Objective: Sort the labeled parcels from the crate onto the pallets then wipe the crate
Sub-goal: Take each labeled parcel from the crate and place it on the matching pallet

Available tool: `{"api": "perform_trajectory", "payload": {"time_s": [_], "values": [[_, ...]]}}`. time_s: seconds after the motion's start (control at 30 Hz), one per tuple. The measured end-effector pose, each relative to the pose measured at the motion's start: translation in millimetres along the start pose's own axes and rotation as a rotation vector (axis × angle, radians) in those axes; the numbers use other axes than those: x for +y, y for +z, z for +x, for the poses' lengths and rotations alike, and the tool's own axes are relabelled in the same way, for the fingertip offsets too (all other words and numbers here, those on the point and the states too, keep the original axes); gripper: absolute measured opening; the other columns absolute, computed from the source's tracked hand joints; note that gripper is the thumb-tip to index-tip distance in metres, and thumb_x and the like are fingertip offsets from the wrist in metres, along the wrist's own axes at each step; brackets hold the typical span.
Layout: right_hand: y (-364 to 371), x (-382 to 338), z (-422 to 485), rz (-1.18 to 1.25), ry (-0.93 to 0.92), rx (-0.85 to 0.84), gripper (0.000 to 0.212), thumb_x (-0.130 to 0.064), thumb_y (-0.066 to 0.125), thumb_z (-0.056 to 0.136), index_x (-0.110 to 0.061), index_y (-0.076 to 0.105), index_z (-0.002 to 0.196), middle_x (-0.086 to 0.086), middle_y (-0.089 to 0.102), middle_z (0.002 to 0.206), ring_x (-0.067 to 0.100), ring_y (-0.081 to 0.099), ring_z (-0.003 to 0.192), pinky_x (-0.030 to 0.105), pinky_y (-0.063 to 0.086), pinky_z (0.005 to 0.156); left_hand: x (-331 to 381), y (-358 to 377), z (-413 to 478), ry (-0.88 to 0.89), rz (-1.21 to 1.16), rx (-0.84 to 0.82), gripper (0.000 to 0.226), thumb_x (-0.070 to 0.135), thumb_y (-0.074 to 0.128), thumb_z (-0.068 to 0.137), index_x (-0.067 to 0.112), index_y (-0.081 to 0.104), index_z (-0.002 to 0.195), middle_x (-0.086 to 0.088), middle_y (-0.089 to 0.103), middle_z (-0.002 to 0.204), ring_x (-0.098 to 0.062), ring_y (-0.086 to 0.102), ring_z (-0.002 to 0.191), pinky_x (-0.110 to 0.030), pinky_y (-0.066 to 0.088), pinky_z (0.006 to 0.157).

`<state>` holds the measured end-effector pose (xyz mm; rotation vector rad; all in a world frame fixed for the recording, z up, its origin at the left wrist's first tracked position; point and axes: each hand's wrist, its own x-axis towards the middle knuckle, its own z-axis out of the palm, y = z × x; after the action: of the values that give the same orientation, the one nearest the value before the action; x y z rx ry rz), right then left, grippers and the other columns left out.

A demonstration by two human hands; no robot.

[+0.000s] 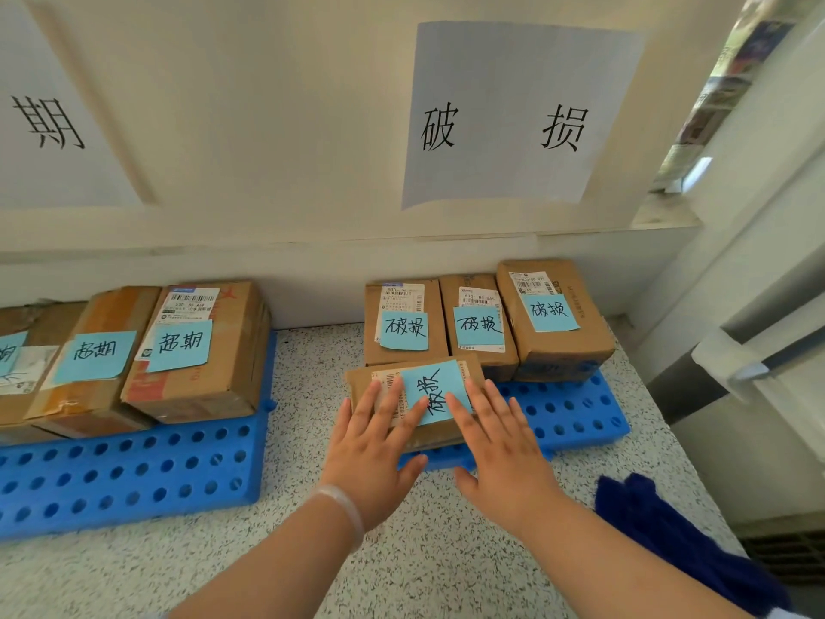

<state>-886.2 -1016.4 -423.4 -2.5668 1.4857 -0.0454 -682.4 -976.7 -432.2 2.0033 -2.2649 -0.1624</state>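
Observation:
A small cardboard parcel [428, 386] with a blue handwritten note lies on the front of the right blue pallet [567, 413]. My left hand [375, 449] and my right hand [495, 444] rest flat on it, fingers spread, thumbs at its near edge. Behind it stand three cardboard parcels [480, 326] in a row against the wall, each with a matching blue note. The left blue pallet [134, 471] carries several parcels [196, 350] with a different blue note. The crate is out of view.
Two paper signs [509, 118] hang on the white wall, one above each pallet. A dark blue cloth [678, 538] lies on the speckled floor at the right. A white door or cabinet edge [759, 306] stands at the far right.

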Motion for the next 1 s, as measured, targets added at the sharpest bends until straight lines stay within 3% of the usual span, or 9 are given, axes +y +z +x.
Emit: {"api": "perform_trajectory", "payload": {"time_s": [0.13,0.23,0.3,0.43,0.53,0.63,0.73,0.9,1.0], "values": [[0,3,4,-0.013,0.015,-0.030,0.103,-0.040,0.066,0.080,-0.032,-0.004,0.155,-0.002,-0.015,0.163,0.018,-0.018,0.148,0.043,-0.009,0.115,-3,-4,9,-0.003,-0.003,-0.094,0.071,0.066,0.029,0.088,0.039,0.017,0.153,0.001,0.016,0.162,-0.029,0.014,0.148,-0.054,0.024,0.114],[-1,3,3,-0.037,-0.003,-0.018,0.102,-0.043,0.061,0.084,-0.036,-0.016,0.152,-0.007,-0.028,0.158,0.015,-0.027,0.145,0.042,-0.014,0.115,-3,-8,10,0.009,0.014,-0.117,0.075,0.071,0.007,0.081,0.046,-0.012,0.149,0.009,-0.022,0.159,-0.022,-0.022,0.146,-0.054,-0.001,0.119],[-4,3,2,-0.048,-0.013,-0.002,0.098,-0.047,0.056,0.088,-0.038,-0.019,0.150,-0.010,-0.035,0.154,0.012,-0.033,0.142,0.041,-0.019,0.116,3,-17,9,-0.015,0.021,-0.153,0.076,0.073,-0.004,0.074,0.048,-0.024,0.143,0.012,-0.034,0.154,-0.019,-0.032,0.142,-0.051,-0.011,0.118],[-18,1,-11,-0.003,0.012,0.028,0.089,-0.054,0.048,0.090,-0.039,-0.015,0.151,-0.011,-0.033,0.153,0.010,-0.032,0.142,0.041,-0.017,0.117,20,-30,7,-0.062,0.043,-0.132,0.081,0.074,-0.010,0.068,0.047,-0.026,0.143,0.009,-0.036,0.150,-0.015,-0.033,0.139,-0.049,-0.015,0.116],[-20,7,-33,0.006,0.038,0.004,0.084,-0.067,0.024,0.082,-0.040,-0.016,0.151,-0.011,-0.034,0.153,0.010,-0.032,0.142,0.039,-0.019,0.116,42,-35,0,-0.023,0.069,-0.119,0.084,0.076,-0.008,0.069,0.045,-0.022,0.146,0.008,-0.033,0.151,-0.019,-0.028,0.143,-0.050,-0.015,0.116],[-19,16,-62,0.001,0.100,0.049,0.089,-0.071,0.029,0.078,-0.038,-0.004,0.154,-0.005,-0.015,0.162,0.013,-0.020,0.146,0.042,-0.011,0.115,70,-34,-7,0.014,0.062,-0.130,0.080,0.077,0.000,0.073,0.047,-0.024,0.143,0.008,-0.027,0.155,-0.024,-0.017,0.148,-0.051,-0.015,0.114],[-22,28,-96,-0.019,0.197,0.051,0.094,-0.070,0.040,0.075,-0.031,0.013,0.155,0.003,0.019,0.161,0.020,0.010,0.147,0.045,0.008,0.112,108,-39,-9,0.072,0.053,-0.112,0.080,0.075,0.020,0.080,0.043,0.006,0.152,0.001,0.008,0.163,-0.030,0.017,0.148,-0.053,0.004,0.118],[-37,65,-169,-0.043,0.331,0.047,0.088,-0.069,0.041,0.071,-0.027,0.034,0.148,0.005,0.035,0.154,0.023,0.026,0.141,0.045,0.017,0.108,193,-39,-10,0.274,0.051,-0.114,0.079,0.073,0.026,0.087,0.046,-0.018,0.147,0.006,-0.025,0.159,-0.022,-0.018,0.148,-0.050,-0.013,0.117],[-48,89,-224,-0.003,0.450,0.089,0.083,-0.065,0.045,0.072,-0.026,0.038,0.144,0.005,0.038,0.152,0.023,0.030,0.139,0.046,0.018,0.108,248,-36,-16,0.429,0.022,-0.111,0.079,0.073,0.030,0.085,0.045,-0.005,0.151,0.005,-0.014,0.161,-0.023,-0.006,0.150,-0.052,-0.005,0.118]]}}
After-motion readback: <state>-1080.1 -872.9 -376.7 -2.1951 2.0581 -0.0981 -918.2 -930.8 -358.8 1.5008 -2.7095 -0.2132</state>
